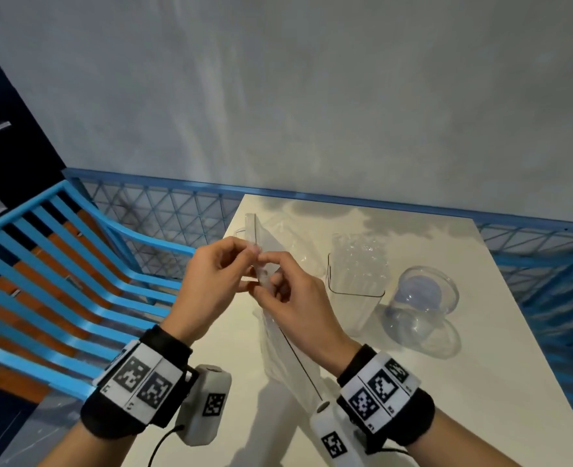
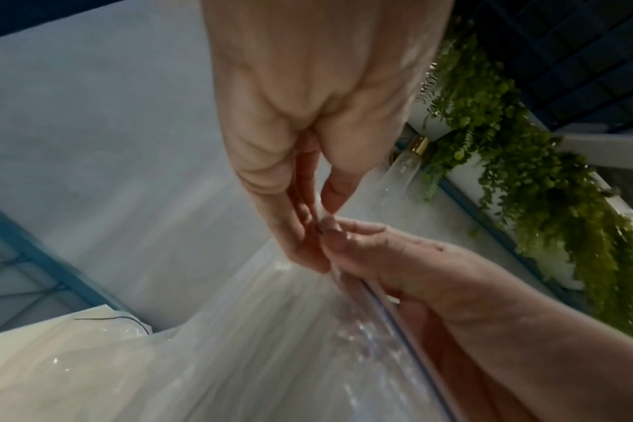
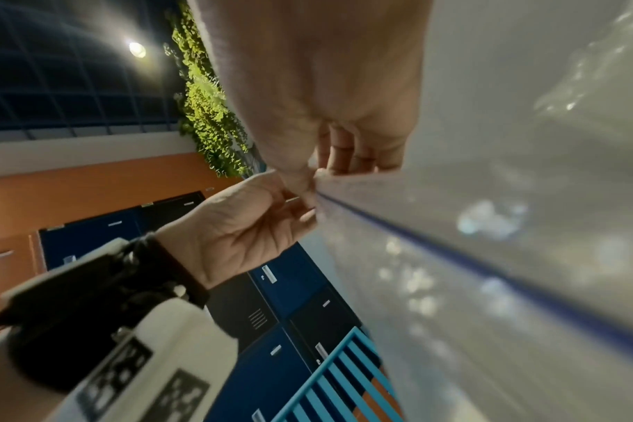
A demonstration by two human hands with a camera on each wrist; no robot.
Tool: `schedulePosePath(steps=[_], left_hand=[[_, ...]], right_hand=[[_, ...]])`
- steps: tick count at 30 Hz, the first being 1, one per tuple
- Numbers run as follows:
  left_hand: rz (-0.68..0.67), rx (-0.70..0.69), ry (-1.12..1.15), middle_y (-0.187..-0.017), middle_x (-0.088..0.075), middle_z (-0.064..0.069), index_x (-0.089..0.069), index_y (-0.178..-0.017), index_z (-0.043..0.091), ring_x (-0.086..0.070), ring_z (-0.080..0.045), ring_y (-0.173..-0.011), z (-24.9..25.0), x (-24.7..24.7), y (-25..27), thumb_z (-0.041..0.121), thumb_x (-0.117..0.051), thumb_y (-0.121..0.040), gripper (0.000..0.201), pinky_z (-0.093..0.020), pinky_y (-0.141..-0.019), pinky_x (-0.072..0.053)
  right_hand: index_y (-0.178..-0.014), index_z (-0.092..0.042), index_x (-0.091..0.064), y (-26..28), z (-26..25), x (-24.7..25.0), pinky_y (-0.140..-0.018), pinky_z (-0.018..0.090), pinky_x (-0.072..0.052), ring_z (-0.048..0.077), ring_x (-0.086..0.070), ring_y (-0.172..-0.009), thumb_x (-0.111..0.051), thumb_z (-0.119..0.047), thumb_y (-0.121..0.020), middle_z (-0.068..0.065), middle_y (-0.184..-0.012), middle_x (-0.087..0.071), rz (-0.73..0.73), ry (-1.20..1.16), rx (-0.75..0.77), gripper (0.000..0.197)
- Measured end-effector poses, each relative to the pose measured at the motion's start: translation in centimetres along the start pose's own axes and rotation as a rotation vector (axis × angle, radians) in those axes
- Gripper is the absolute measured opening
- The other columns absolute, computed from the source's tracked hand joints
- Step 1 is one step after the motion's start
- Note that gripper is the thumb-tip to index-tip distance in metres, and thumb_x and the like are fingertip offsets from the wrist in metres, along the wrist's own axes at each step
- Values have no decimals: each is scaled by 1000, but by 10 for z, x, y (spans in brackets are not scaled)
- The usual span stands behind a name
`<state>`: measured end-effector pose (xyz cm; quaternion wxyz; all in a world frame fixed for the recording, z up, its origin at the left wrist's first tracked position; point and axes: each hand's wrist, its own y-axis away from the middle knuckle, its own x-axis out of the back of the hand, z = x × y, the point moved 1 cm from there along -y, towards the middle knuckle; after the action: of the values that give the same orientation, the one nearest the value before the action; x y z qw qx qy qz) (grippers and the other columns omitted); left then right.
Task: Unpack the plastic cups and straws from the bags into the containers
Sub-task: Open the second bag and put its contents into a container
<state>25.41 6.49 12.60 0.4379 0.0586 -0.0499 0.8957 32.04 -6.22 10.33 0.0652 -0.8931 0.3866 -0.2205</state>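
Observation:
A clear zip bag (image 1: 283, 352) with a dark seal line stands edge-on over the white table (image 1: 362, 382), held up between both hands. My left hand (image 1: 252, 250) pinches one side of the bag's top edge. My right hand (image 1: 267, 266) pinches the other side just below it, fingertips almost touching. The left wrist view shows the left hand (image 2: 320, 225) and the right hand (image 2: 338, 237) meeting at the seal of the bag (image 2: 271, 342). The right wrist view has the right hand (image 3: 308, 182), the left hand (image 3: 304, 212) and the bag (image 3: 488, 257). What the bag holds is too blurred to tell.
A tall square clear container (image 1: 355, 278) and a round clear container (image 1: 426, 296) stand on the table to the right of my hands. More crumpled clear plastic (image 1: 285, 230) lies behind. A blue slatted chair (image 1: 76, 281) is on the left, and a blue mesh fence (image 1: 177, 210) runs behind.

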Motion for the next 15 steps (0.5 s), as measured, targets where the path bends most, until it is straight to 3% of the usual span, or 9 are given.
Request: schedulePosePath(steps=[3,5,7,9,11,15], left_hand=[[-1,40,80,-84,-75,-11,-69,-99,5,-74,-21,-79,6,-2,5,8,-59,-94,11,-26,-67,-61],[-41,82,150,-91,-75,-20,-68,-101,1,-73,-25,-81,10,-4,8,1,-62,-90,12,-27,-70,-61],[-82,110,158,-92,-72,-27,-68,-98,-3,-71,-28,-78,13,-4,9,-3,-65,-87,12,-26,-69,-61],[-109,118,109,-85,-72,-27,-68,-95,-6,-71,-24,-71,14,-5,10,-4,-68,-84,11,-24,-64,-60],[-108,114,72,-79,-73,-22,-69,-92,-6,-72,-21,-67,15,-6,11,-2,-69,-82,10,-24,-62,-60],[-114,134,148,-88,-72,-30,-70,-93,-4,-72,-32,-76,14,-10,15,-4,-68,-82,10,-29,-71,-62]], right_hand=[[-112,-24,-63,0,2,4,-63,17,-44,5,-49,-60,-64,-19,-90,-4,-63,-53,8,-81,-47,23],[-105,-24,-64,-1,4,5,-66,30,-50,13,-53,-61,-63,-21,-91,0,-62,-57,40,-140,-92,14],[-94,-19,-63,-2,5,7,-67,37,-54,11,-58,-60,-62,-19,-91,-4,-61,-62,69,-230,-138,3],[-88,-13,-62,-4,4,9,-66,35,-56,12,-62,-62,-62,-19,-91,-4,-64,-65,74,-324,-186,6],[-94,-7,-61,-7,3,10,-67,36,-58,17,-66,-67,-60,-20,-92,6,-74,-69,50,-407,-249,14],[-104,-2,-60,-8,3,15,-66,29,-58,16,-67,-70,-65,-26,-89,11,-82,-70,18,-468,-317,28]])
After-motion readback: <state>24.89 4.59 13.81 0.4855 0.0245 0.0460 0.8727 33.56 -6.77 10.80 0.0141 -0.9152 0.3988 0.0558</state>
